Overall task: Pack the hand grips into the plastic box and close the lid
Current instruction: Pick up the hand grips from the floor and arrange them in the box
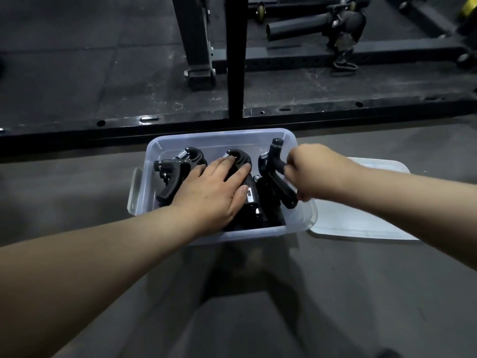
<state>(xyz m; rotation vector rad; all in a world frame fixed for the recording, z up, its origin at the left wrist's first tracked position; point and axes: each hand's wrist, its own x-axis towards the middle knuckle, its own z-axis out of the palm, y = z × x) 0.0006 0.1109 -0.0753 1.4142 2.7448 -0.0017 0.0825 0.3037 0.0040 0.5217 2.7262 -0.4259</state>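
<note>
A clear plastic box (pixel 151 161) stands on the grey floor with several black hand grips inside. My left hand (pixel 211 192) lies flat, fingers straight, pressing on the middle hand grip (pixel 240 157) in the box. Another hand grip (pixel 180 164) lies at the box's left side. My right hand (pixel 309 171) grips the handle of a black hand grip (pixel 273 161) at the box's right side, its top sticking up above the rim. The translucent lid (pixel 361 220) lies flat on the floor just right of the box.
A black steel rack frame (pixel 180 122) runs across right behind the box, with an upright post (pixel 236 60) above the box. A barbell sleeve and attachments (pixel 322 24) lie on the dark rubber floor beyond. Grey floor surrounds the box on the near side.
</note>
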